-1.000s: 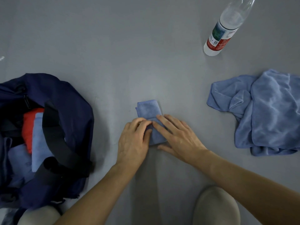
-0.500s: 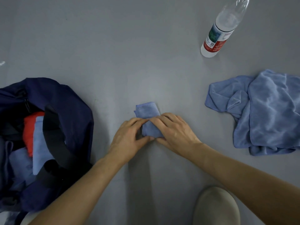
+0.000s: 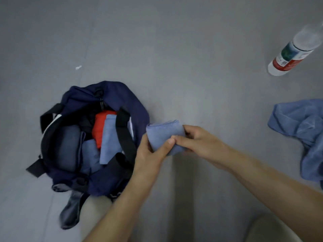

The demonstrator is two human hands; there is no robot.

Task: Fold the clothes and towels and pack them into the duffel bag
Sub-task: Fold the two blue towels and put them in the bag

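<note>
Head cam, looking down on a grey desk [image 3: 174, 49].

Left hand [image 3: 148, 155]: closed on a small folded blue towel [image 3: 163, 132], thumb pressed over its near face, fingers wrapped under and mostly hidden. Right hand [image 3: 199, 142]: also closed on the same towel, gripping from the right side, fingertips meeting the left thumb at the towel's near edge. Towel is held between both hands, just beside the right rim of the duffel bag [image 3: 108, 95]; whether it is lifted off the desk or resting on it cannot be told, view is blurred there.

Duffel bag: navy, open at top, lying left of centre. Two black straps [image 3: 123, 135] cross the opening. Inside, visible: a red item [image 3: 99, 126], folded light-blue cloth [image 3: 108, 138] next to it, and a dark navy piece [image 3: 69, 147] at the left. Contents sit side by side, approx. filling the opening. A grey-blue flap or strap end [image 3: 71, 212] trails out from the bag's near end onto the desk.

Right edge: an unfolded blue towel [image 3: 300, 126], crumpled, lying on the desk, well apart from the bag and partly cut off by the frame.

Top right: a clear plastic bottle [image 3: 295, 49] w/ red, white and green label, blurred, appears to stand on the desk, apart from the crumpled towel.

Small white scrap [image 3: 78, 67] on the desk beyond the bag.

Both forearms bare.
</note>
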